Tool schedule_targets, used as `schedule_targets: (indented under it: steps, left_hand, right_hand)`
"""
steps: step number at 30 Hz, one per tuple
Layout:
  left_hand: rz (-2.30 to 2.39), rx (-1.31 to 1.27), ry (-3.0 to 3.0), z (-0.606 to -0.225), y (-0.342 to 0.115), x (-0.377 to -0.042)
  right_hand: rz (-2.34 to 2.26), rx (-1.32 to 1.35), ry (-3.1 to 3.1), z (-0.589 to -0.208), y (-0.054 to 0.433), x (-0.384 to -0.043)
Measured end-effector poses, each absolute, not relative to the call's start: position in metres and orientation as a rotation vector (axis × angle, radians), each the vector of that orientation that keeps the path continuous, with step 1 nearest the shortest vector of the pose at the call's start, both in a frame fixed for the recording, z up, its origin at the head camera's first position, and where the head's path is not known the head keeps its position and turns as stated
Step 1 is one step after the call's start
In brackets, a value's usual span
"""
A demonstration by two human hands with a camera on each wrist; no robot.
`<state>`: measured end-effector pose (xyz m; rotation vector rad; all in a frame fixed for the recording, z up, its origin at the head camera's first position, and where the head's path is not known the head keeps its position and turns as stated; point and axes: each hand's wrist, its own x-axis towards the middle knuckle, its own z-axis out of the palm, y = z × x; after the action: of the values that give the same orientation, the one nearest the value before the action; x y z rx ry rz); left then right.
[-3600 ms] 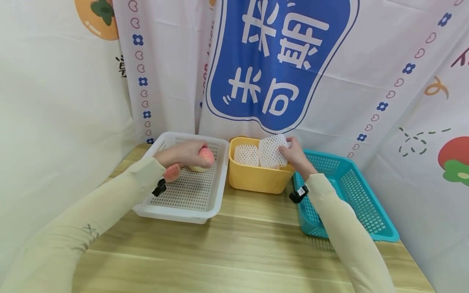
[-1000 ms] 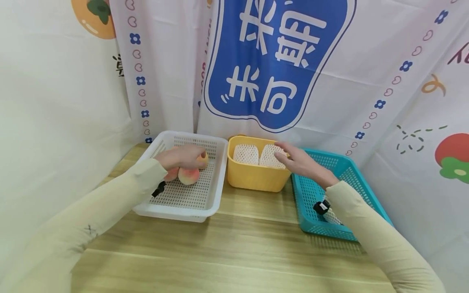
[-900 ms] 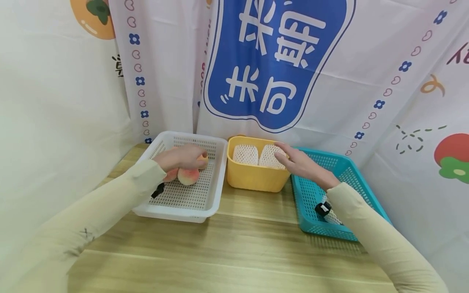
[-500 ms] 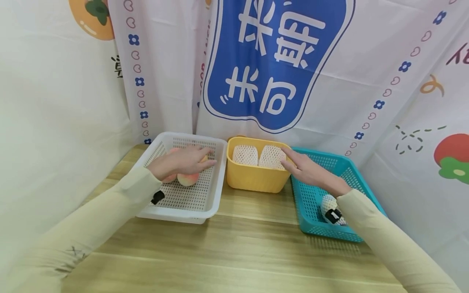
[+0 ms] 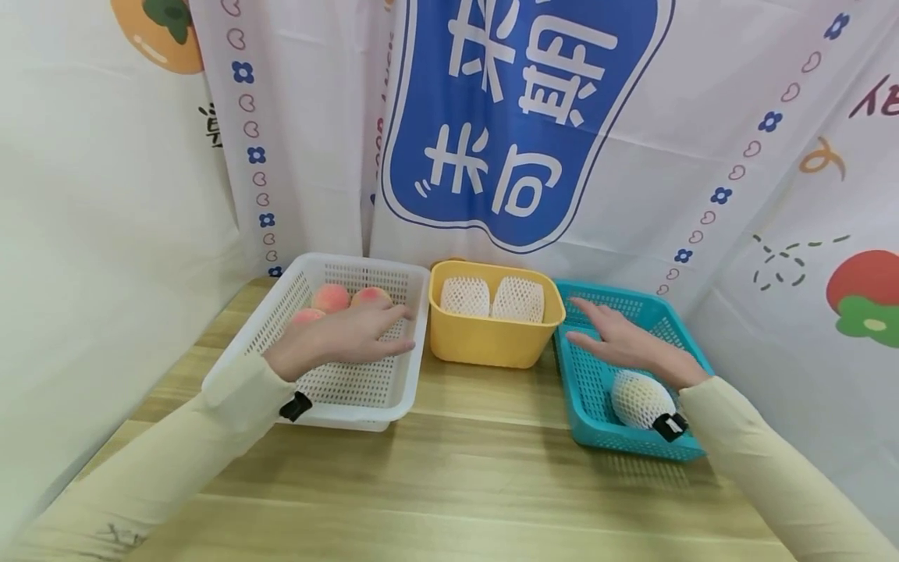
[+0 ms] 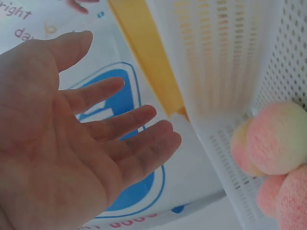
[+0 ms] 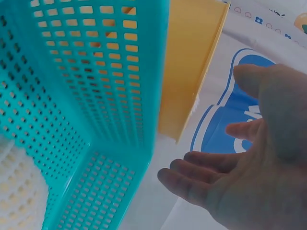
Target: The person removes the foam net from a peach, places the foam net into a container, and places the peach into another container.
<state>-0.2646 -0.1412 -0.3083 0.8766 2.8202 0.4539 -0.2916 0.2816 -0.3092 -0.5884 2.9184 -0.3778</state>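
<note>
My left hand (image 5: 344,336) hovers over the white basket (image 5: 410,375) with its fingers spread, holding nothing. Beneath and behind it lie several pink and cream peaches, among them one peach (image 5: 330,298) near the back wall; the left wrist view shows a peach (image 6: 278,139) apart from my fingers. My right hand (image 5: 621,339), also spread and holding nothing, is above the teal basket (image 5: 583,421). Below that hand lies a round, pale fruit in a white foam net (image 5: 639,396), partly covered by the wrist strap.
Between the baskets stands a yellow bin (image 5: 485,343) with two stacks of foam nets, a left stack (image 5: 465,297) and a right stack (image 5: 518,300). A wooden table (image 5: 456,484) carries everything. A printed curtain (image 5: 323,156) hangs close behind.
My left hand, which held a peach 3.6 seconds ago, has opened and drawn back toward me. My right hand let go of a foam net and moved right, over the teal basket.
</note>
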Motion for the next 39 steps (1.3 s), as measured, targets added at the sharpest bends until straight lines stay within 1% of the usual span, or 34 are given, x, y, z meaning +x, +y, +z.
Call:
schedule_targets:
  steps: [13,20,27,39]
  left_hand:
    - [0.446,0.968,2.920,-0.312,-0.121,-0.237]
    - [0.553,1.033,2.911,-0.324,-0.122,-0.228]
    - [0.595,1.050,2.967,-0.337,-0.124,-0.217]
    - [0.571,0.847,2.958,-0.355,-0.128,-0.212]
  right_hand:
    - [-0.291,-0.553,2.865,-0.318,0.316,-0.282]
    - [-0.270,-0.567,2.835,-0.323,0.327,-0.277]
    - [-0.218,-0.513,2.807,-0.327,0.342,-0.272]
    - [-0.217,-0.477,2.761,-0.342,0.364,-0.264]
